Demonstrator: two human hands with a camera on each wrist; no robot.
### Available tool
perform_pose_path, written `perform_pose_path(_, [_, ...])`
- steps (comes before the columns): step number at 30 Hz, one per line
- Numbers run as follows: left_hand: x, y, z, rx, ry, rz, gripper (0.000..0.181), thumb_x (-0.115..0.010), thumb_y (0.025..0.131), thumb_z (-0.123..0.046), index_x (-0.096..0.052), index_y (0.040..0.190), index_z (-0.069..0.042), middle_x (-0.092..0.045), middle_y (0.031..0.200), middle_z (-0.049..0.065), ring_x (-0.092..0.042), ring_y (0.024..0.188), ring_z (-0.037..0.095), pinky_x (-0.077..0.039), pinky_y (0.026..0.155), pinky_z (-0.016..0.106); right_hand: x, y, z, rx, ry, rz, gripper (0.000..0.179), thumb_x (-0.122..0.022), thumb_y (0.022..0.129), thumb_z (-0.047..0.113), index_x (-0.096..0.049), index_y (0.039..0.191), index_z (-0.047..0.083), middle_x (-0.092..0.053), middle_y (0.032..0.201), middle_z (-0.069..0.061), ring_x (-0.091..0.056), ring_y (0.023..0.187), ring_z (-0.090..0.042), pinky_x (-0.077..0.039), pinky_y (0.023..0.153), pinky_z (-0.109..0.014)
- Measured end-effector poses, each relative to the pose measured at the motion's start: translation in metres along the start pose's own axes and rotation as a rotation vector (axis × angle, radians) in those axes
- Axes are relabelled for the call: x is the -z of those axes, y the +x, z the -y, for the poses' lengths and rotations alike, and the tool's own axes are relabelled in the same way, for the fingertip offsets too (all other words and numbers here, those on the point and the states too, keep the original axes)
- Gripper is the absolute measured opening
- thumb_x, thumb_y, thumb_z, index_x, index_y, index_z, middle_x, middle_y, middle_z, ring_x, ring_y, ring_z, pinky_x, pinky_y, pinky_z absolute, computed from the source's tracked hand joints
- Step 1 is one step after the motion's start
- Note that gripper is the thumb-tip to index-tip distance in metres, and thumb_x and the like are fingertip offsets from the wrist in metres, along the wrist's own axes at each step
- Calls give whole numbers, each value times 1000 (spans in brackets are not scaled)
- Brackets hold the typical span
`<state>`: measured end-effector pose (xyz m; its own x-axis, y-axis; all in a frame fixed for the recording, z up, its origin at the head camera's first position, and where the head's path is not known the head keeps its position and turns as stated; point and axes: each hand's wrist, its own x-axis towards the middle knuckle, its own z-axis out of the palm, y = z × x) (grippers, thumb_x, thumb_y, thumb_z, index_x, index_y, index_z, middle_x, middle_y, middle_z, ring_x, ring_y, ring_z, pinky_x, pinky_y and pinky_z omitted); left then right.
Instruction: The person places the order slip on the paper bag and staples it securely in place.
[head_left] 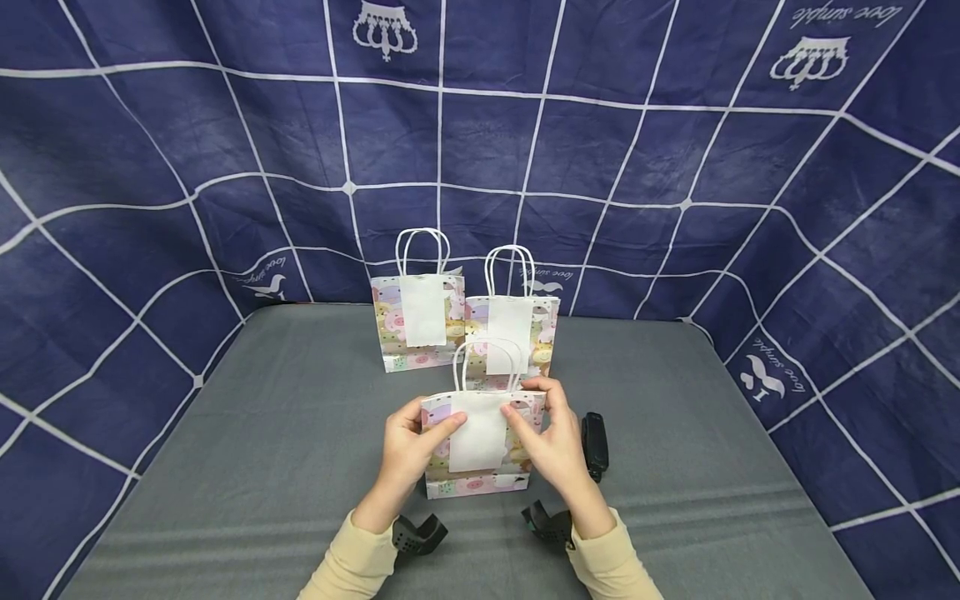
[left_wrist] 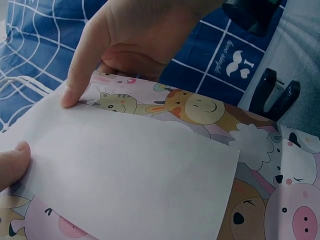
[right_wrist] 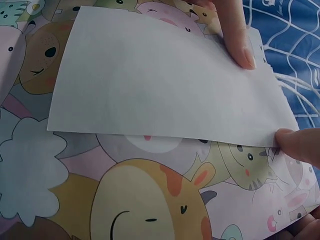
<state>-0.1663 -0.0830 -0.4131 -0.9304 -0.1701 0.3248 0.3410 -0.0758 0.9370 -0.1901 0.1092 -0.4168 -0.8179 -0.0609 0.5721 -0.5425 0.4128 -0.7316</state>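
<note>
A small paper gift bag (head_left: 477, 483) with cartoon animals and white twisted handles stands at the front, between both hands. A blank white paper (head_left: 477, 440) lies on its front face. My left hand (head_left: 408, 442) holds the bag's upper left side, its thumb on the paper's left edge and its fingers behind the bag. On the other side my right hand (head_left: 555, 437) grips the upper right, thumb pressing the paper's right edge. The right wrist view shows both thumbs on the white paper (right_wrist: 150, 75) near its handle end.
Two matching bags stand farther back, a left one (head_left: 455, 304) and a right one (head_left: 544, 333), each with a white paper on its front. A black device (head_left: 595, 446) lies right of my right hand. Blue grid-patterned cloth (head_left: 600, 150) surrounds the grey table (head_left: 285, 433).
</note>
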Motion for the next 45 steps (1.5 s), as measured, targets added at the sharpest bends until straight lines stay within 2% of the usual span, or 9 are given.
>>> perform_pose_path(4, [-1,0,0,6,-6,1,15,-74,75,6,-65,87,9,-63,68,0,-58,59,9,-52,51,30,6,3,1,-40,27,56,44,-78,77,8,-53,113,7,-60,112,-12,-56,92,-18,-44,78,-40])
perform_pose_path(7, [-1,0,0,9,-10,1,15,-74,76,6,-66,87,8,-65,69,1,-59,59,10,-52,50,31,17,8,5,-38,84,93,44,-73,78,-2,-50,115,-2,-60,110,-17,-55,98,-16,-42,86,-44])
perform_pose_path(11, [-1,0,1,9,-15,-4,14,-74,75,6,-66,87,8,-66,70,2,-60,59,11,-52,49,30,34,17,7,-12,187,74,32,-57,84,-14,-46,113,-16,-60,97,-28,-58,91,-11,-45,85,-29])
perform_pose_path(14, [-1,0,1,6,-16,-6,15,-74,75,6,-66,87,8,-67,71,2,-61,59,11,-52,49,30,43,21,1,-24,225,36,25,-50,89,-13,-45,112,-21,-59,94,-33,-59,88,-5,-45,82,-17])
perform_pose_path(20, [-1,0,2,-4,-21,-4,16,-73,76,8,-66,90,9,-68,73,9,-62,62,11,-53,51,30,54,24,-19,-64,230,-21,24,-47,91,-12,-44,114,-20,-58,98,-35,-60,89,-3,-44,81,-15])
perform_pose_path(27, [0,0,3,-4,-16,2,16,-73,76,6,-66,91,9,-68,75,13,-63,62,11,-53,52,30,61,21,-63,-92,286,-62,33,-52,92,-6,-43,122,-12,-57,109,-33,-59,96,-4,-44,84,-17])
perform_pose_path(32, [-1,0,2,-5,-23,3,16,-73,77,6,-66,90,9,-68,75,13,-62,62,11,-53,51,30,67,20,-67,-107,273,-57,38,-53,90,-10,-40,126,-13,-55,112,-34,-59,99,-8,-44,86,-19])
perform_pose_path(39, [-1,0,2,-7,-28,3,16,-73,76,8,-66,91,9,-68,74,12,-62,61,11,-52,51,29,74,17,-70,-85,213,-33,47,-56,86,-14,-36,128,-16,-51,115,-38,-55,103,-32,-42,91,-30])
perform_pose_path(45, [-1,0,2,-6,-25,3,17,-73,76,7,-66,91,9,-68,75,13,-62,62,10,-52,51,29,75,11,-104,-121,180,-32,50,-60,86,-8,-38,131,-9,-54,119,-31,-54,106,-25,-39,94,-38])
